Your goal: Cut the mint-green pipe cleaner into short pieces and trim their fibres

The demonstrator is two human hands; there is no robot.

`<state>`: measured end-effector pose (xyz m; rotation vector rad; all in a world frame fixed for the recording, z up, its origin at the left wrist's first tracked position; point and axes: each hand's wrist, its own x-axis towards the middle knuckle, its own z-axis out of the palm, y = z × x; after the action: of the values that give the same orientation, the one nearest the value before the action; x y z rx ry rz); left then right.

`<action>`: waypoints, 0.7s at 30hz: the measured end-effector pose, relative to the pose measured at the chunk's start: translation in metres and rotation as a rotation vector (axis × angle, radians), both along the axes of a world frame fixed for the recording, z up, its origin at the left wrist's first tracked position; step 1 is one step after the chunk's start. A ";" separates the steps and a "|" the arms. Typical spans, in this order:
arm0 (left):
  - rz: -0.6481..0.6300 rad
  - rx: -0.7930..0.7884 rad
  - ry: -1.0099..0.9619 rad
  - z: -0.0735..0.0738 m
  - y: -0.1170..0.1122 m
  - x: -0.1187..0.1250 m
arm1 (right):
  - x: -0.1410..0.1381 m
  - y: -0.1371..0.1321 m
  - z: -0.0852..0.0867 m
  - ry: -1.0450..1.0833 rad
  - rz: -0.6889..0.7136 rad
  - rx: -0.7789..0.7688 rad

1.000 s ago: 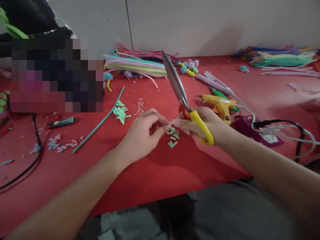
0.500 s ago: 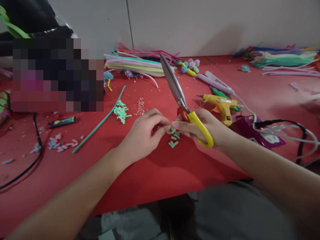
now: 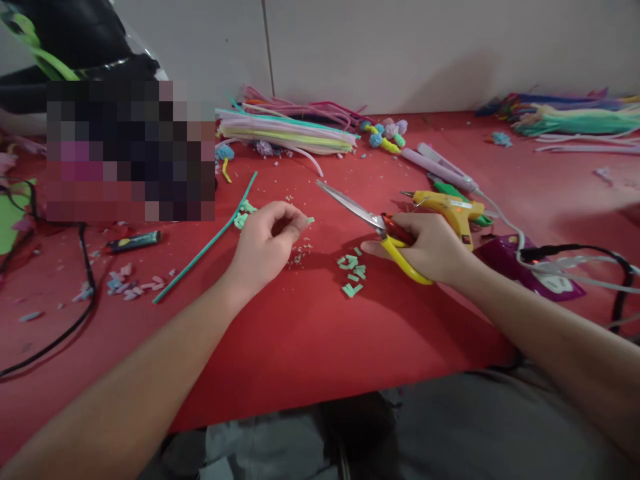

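Observation:
Between thumb and forefinger, my left hand (image 3: 267, 241) pinches a short green piece of pipe cleaner (image 3: 311, 220). My right hand (image 3: 434, 248) holds the scissors (image 3: 395, 243), which have a yellow and red handle; their blades look closed and point up to the left. Several cut green pieces (image 3: 354, 272) lie on the red table just left of that hand. Another heap of green bits (image 3: 245, 215) is partly hidden behind my left hand. Tiny pale crumbs (image 3: 300, 255) are scattered between the hands. A long teal pipe cleaner (image 3: 205, 250) lies left of my left hand.
Bundles of pipe cleaners (image 3: 290, 130) lie along the wall. A lilac hair straightener (image 3: 440, 168), a yellow glue gun (image 3: 453, 205) and a purple power strip (image 3: 533, 267) with cables are at right. Pink and blue bits (image 3: 133, 283), a marker-like tube (image 3: 134, 241) and a black cable (image 3: 90, 273) lie left.
My hands have moved apart, the left one carrying a green piece up and left. The scissors have swung down from steep to a flatter tilt, now pointing left.

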<state>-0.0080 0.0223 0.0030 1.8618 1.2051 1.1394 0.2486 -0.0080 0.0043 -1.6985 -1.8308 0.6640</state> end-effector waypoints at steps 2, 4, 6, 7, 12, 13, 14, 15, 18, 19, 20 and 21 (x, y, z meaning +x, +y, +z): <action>0.024 -0.012 -0.011 -0.002 0.004 -0.002 | 0.007 0.002 -0.004 -0.066 0.016 -0.008; 0.037 -0.021 -0.022 -0.003 0.007 -0.003 | 0.011 0.004 -0.006 -0.123 0.031 0.001; 0.042 -0.030 -0.046 -0.004 0.009 -0.003 | 0.011 0.004 -0.008 -0.162 0.053 0.018; 0.041 -0.035 -0.060 -0.005 0.009 -0.003 | 0.011 0.004 -0.009 -0.182 0.063 0.026; 0.010 -0.050 -0.103 -0.008 0.011 -0.002 | 0.009 0.005 -0.011 -0.221 0.082 0.010; 0.009 -0.044 -0.103 -0.009 0.011 -0.002 | 0.009 0.006 -0.010 -0.213 0.082 0.004; 0.009 -0.036 -0.104 -0.009 0.011 -0.002 | 0.009 0.006 -0.010 -0.206 0.079 -0.002; 0.009 -0.029 -0.105 -0.009 0.011 -0.001 | 0.009 0.006 -0.010 -0.206 0.073 -0.008; 0.011 -0.017 -0.109 -0.010 0.011 -0.002 | 0.009 0.006 -0.010 -0.217 0.062 -0.017; 0.011 -0.016 -0.107 -0.010 0.011 -0.002 | 0.010 0.007 -0.010 -0.218 0.067 -0.015; 0.012 -0.015 -0.102 -0.011 0.011 -0.003 | 0.010 0.007 -0.010 -0.220 0.074 -0.013; 0.012 -0.014 -0.098 -0.011 0.011 -0.003 | 0.010 0.007 -0.010 -0.226 0.080 -0.010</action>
<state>-0.0109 0.0338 -0.0080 1.7696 1.1678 1.2106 0.2590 -0.0011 -0.0059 -1.7751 -2.0628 0.5322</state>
